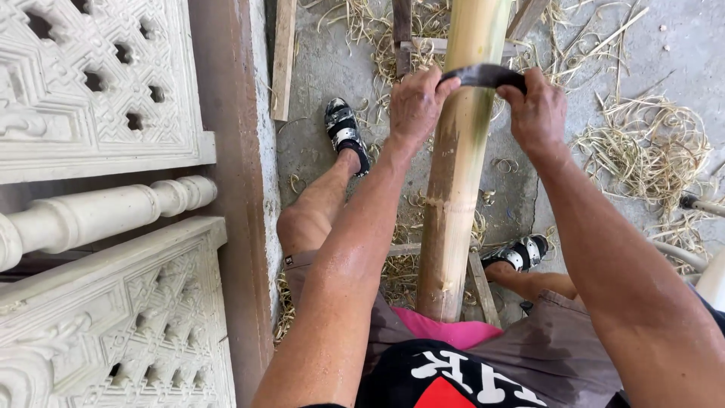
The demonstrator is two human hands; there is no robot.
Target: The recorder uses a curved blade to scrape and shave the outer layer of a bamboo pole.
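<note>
A thick bamboo pole [456, 174] runs from between my legs up and away, its near end against a pink cloth at my waist. A dark curved blade [487, 75] lies across the pole. My left hand [414, 102] grips the blade's left end and my right hand [538, 112] grips its right end, one on each side of the pole. The pole's surface below the blade is pale and scraped, with a greenish streak on its right side.
Carved white panels [98, 83] and a turned white baluster [106, 211] stand on the left behind a brown post [234, 189]. Dry bamboo shavings [642, 143] litter the concrete floor. My sandalled feet [346, 132] flank the pole. Wooden slats [283, 60] lie nearby.
</note>
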